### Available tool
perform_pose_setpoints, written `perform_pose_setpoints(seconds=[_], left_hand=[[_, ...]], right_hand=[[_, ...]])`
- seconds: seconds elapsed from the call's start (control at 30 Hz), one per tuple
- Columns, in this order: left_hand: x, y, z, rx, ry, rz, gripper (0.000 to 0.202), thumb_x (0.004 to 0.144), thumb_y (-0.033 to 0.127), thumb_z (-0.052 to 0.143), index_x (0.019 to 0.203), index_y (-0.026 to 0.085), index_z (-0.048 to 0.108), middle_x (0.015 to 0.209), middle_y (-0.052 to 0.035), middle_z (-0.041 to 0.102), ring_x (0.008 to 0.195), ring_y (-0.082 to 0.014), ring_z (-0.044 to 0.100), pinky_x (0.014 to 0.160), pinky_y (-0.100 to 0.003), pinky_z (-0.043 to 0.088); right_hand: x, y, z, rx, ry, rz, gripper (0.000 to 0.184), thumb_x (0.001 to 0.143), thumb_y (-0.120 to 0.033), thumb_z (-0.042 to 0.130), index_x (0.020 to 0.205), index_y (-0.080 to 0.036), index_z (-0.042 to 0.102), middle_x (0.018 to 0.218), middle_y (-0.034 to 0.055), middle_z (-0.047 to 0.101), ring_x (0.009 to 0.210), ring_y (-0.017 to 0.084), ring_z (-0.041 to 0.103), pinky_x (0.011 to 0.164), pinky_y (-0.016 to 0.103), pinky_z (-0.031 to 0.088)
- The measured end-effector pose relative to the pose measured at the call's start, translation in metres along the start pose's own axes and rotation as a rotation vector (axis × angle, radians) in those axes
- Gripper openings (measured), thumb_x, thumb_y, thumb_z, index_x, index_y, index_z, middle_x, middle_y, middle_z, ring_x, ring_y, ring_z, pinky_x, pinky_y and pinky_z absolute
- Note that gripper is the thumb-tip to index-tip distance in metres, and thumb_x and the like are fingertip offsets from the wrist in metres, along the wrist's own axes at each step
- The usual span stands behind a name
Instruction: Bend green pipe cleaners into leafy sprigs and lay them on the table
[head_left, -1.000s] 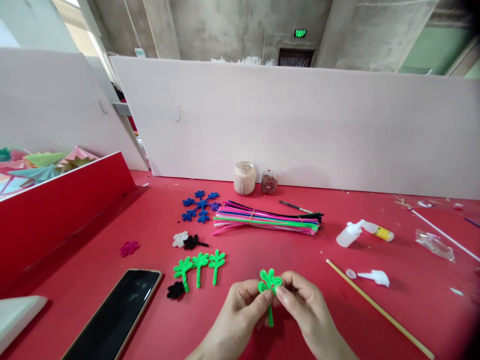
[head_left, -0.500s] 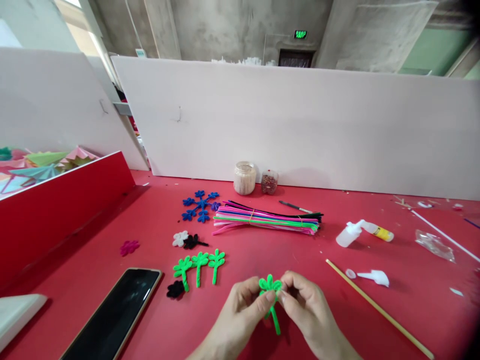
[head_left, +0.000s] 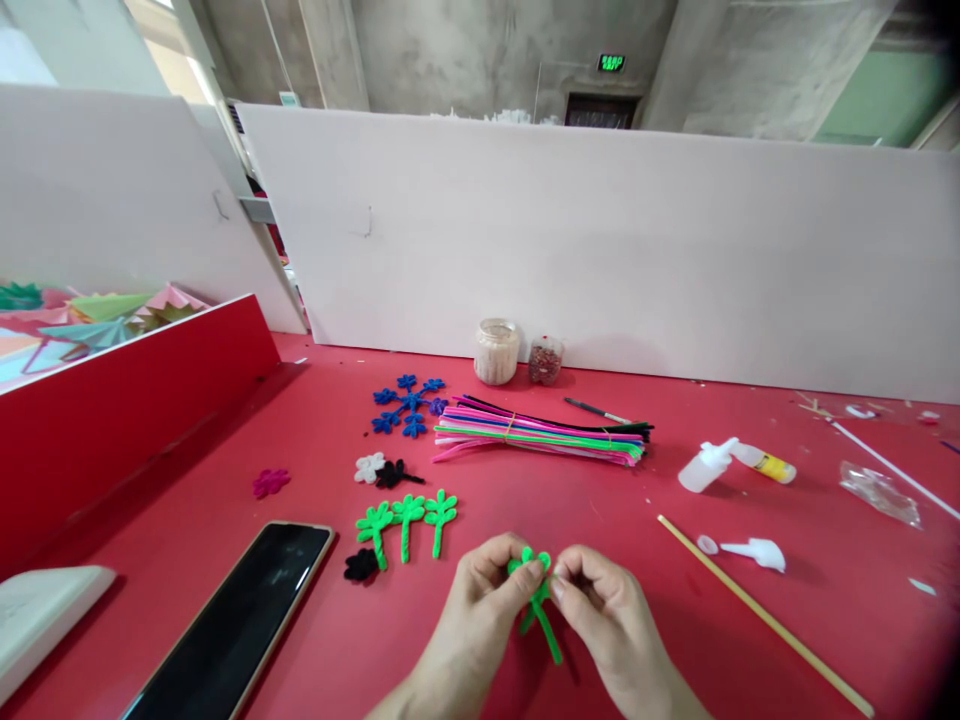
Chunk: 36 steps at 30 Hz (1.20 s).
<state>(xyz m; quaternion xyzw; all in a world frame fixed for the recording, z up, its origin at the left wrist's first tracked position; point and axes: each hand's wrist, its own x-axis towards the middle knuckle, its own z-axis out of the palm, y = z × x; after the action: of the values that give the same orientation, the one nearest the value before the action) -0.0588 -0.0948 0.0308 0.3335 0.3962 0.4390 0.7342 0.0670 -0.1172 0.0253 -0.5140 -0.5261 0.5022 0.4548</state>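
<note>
My left hand [head_left: 480, 610] and my right hand [head_left: 604, 615] meet low in the middle of the view, both pinching a green pipe-cleaner flower [head_left: 536, 595] at its looped head. Its stem hangs down and to the right between my hands. Three finished green pipe-cleaner flowers [head_left: 407, 520] lie side by side on the red table [head_left: 525, 500] just left of my hands. A bundle of coloured pipe cleaners [head_left: 540, 437] lies further back.
A black phone [head_left: 236, 620] lies at lower left beside a black flower [head_left: 361, 565]. Blue [head_left: 407, 405], white, black and pink flowers [head_left: 270, 482] lie behind. Two jars [head_left: 496, 350], a glue bottle [head_left: 731, 462], a white cap [head_left: 757, 552] and a wooden stick [head_left: 757, 612] sit at right.
My fingers have closed tighter over the green flower's head, and its stem has swung from straight down to slanting right. The view has shifted slightly.
</note>
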Motion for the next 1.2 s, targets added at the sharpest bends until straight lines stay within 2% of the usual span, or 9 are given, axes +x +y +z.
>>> perform_pose_setpoints(seconds=[0.27,0.4,0.5,0.63,0.8,0.9,1.0,1.1,1.2], left_hand=[[0.0,0.002,0.0,-0.082,-0.012,-0.047,0.024,0.073,0.035,0.056,0.063,0.013,0.062,0.058,-0.001,0.051,0.059,-0.0117,0.045,0.059,-0.023,0.035],[-0.002,0.004,0.0,0.058,-0.119,-0.03,0.016,0.069,0.026,0.062,0.065,0.011,0.063,0.059,-0.0016,0.054,0.057,-0.0104,0.044,0.058,-0.023,0.034],[-0.001,0.004,0.0,0.042,-0.127,-0.004,0.012,0.07,0.022,0.061,0.065,0.011,0.064,0.059,-0.0014,0.055,0.058,-0.0099,0.045,0.059,-0.023,0.034],[0.0,0.006,-0.001,-0.084,-0.14,0.001,0.015,0.074,0.019,0.057,0.061,0.012,0.063,0.058,-0.0009,0.056,0.057,-0.0098,0.046,0.061,-0.024,0.035],[0.0,0.009,0.002,-0.17,-0.167,-0.041,0.023,0.074,0.018,0.056,0.051,0.013,0.058,0.048,0.0015,0.051,0.049,-0.0085,0.045,0.053,-0.022,0.034],[0.001,0.009,0.001,-0.151,-0.149,-0.016,0.019,0.072,0.015,0.057,0.053,0.012,0.059,0.048,0.0019,0.051,0.049,-0.0078,0.044,0.053,-0.021,0.033],[0.001,0.008,0.0,-0.137,-0.137,0.013,0.016,0.072,0.013,0.057,0.056,0.013,0.06,0.052,0.0021,0.051,0.051,-0.0077,0.044,0.054,-0.021,0.034],[0.001,0.006,-0.002,-0.106,-0.129,0.029,0.014,0.073,0.014,0.057,0.059,0.013,0.062,0.057,0.0012,0.052,0.054,-0.008,0.044,0.056,-0.022,0.034],[0.001,0.005,-0.002,-0.054,-0.119,0.068,0.012,0.073,0.016,0.057,0.063,0.013,0.063,0.062,-0.0001,0.053,0.057,-0.009,0.044,0.056,-0.023,0.035]], right_hand=[[0.002,0.005,-0.007,0.15,0.061,0.025,0.021,0.078,-0.03,0.05,0.063,-0.017,0.042,0.057,-0.0053,0.034,0.053,0.009,0.029,0.049,0.02,0.029],[0.002,0.004,-0.009,0.121,0.048,0.0,0.023,0.079,-0.031,0.051,0.062,-0.017,0.043,0.057,-0.0052,0.034,0.054,0.009,0.029,0.049,0.02,0.029],[0.002,0.002,-0.008,0.137,0.042,-0.007,0.021,0.08,-0.031,0.05,0.065,-0.017,0.047,0.058,-0.0051,0.035,0.054,0.009,0.03,0.049,0.02,0.028],[0.001,0.0,-0.003,0.196,-0.05,0.068,0.017,0.083,-0.03,0.045,0.075,-0.017,0.052,0.058,-0.0046,0.038,0.052,0.009,0.031,0.047,0.02,0.026],[-0.003,0.001,0.005,0.281,-0.199,0.078,0.023,0.079,-0.036,0.049,0.071,-0.015,0.054,0.055,-0.0049,0.034,0.048,0.007,0.024,0.044,0.02,0.021],[-0.004,0.002,0.004,0.269,-0.193,0.09,0.022,0.078,-0.034,0.051,0.069,-0.014,0.053,0.059,-0.0038,0.037,0.048,0.007,0.022,0.043,0.02,0.02],[-0.002,0.0,0.001,0.228,-0.183,0.077,0.023,0.079,-0.032,0.048,0.063,-0.015,0.048,0.055,-0.0051,0.032,0.047,0.007,0.02,0.044,0.021,0.02],[-0.001,-0.004,-0.003,0.139,-0.175,0.026,0.025,0.08,-0.029,0.046,0.058,-0.017,0.041,0.056,-0.005,0.029,0.051,0.009,0.023,0.047,0.021,0.023],[-0.001,-0.007,-0.003,0.066,-0.147,-0.014,0.024,0.08,-0.028,0.045,0.059,-0.017,0.04,0.058,-0.0042,0.031,0.054,0.01,0.027,0.05,0.022,0.026]])
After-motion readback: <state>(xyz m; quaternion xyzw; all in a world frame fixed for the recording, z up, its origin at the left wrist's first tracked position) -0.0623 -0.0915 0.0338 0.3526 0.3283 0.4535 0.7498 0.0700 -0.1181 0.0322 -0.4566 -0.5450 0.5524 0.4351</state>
